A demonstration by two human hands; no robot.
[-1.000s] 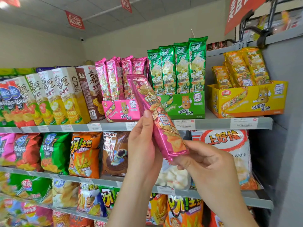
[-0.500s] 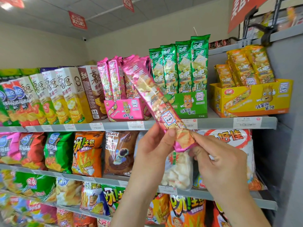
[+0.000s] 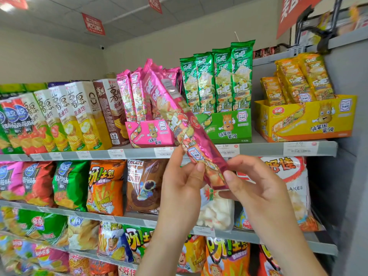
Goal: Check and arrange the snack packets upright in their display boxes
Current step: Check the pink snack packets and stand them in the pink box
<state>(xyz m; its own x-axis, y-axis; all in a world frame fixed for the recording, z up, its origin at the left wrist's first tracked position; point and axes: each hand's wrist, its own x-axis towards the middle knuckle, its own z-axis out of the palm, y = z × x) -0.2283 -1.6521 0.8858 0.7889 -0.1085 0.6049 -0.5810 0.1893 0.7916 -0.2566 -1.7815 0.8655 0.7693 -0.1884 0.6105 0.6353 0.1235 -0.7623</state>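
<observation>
Plainly, a pink packet (image 3: 179, 118) is held in the open room ahead of the front edge of the shelf (image 3: 258, 149), overlapping the pink box (image 3: 151, 134) and green box (image 3: 229, 126). Its long axis is tilted, top end pointed up-left, bottom end down-right. Its lower end is pinched between fingers of the left hand (image 3: 183, 188) and right hand (image 3: 258, 192).

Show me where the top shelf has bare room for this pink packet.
Bare shelf shows only in the narrow gap between the green box and the yellow box. Left of the pink box, cartons stand packed edge to edge; the green box looks full.
</observation>
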